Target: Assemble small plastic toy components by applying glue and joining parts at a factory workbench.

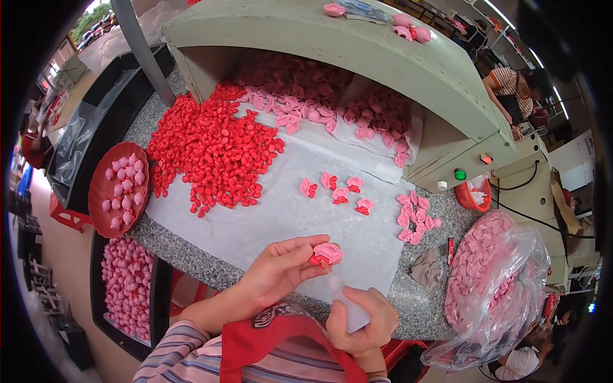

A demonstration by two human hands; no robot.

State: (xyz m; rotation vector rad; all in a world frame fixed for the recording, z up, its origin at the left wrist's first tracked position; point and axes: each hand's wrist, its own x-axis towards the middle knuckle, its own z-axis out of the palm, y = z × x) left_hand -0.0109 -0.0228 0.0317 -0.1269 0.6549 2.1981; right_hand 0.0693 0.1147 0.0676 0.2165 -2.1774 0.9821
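Observation:
My left hand (281,260) pinches a small pink shell-like plastic part (329,251) joined to a red part (315,260), above the white paper sheet (236,233). In my right hand (377,319) is a translucent white squeeze bottle (355,315), its nozzle pointing up at the held part and close to or touching it. Beyond my hands, several pink-and-red assembled pieces (341,195) lie on the sheet. A big heap of glossy red parts (217,150) spreads at the far left. Loose pink parts (415,220) sit at the sheet's right edge.
A pale metal housing (357,45) arches over more pink parts. At left are a red dish (96,204) of pink rounded pieces and a black crate (167,281) of more below. Right stand a clear plastic bag (517,306) of pink parts and a red basket (469,199).

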